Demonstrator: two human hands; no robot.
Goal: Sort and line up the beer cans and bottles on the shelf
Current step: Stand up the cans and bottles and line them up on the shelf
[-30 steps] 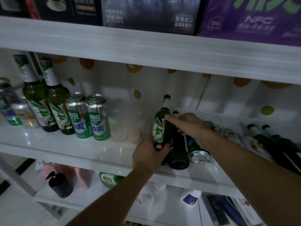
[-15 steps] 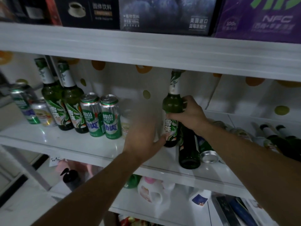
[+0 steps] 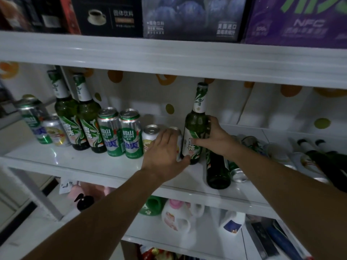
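Note:
A green beer bottle (image 3: 196,124) stands upright on the white shelf (image 3: 90,166), with my right hand (image 3: 216,137) wrapped around its body. My left hand (image 3: 165,149) covers a short white can (image 3: 179,143) beside the bottle, thumb at the bottle's base. To the left stand a short white can (image 3: 150,136), two tall green cans (image 3: 120,132), two upright green bottles (image 3: 78,117) and two more cans (image 3: 43,126). A dark bottle (image 3: 217,171) and several cans and bottles (image 3: 281,152) lie on their sides at the right.
The upper shelf board (image 3: 169,59) hangs just above the bottle's cap, with drink cartons (image 3: 187,15) on it. The lower shelf holds detergent bottles (image 3: 176,216) and boxes. A polka-dot backing covers the rear wall.
The green bottle went from lying tilted to upright, now set down on the shelf. My left hand moved from the bottle's base to the short can beside it.

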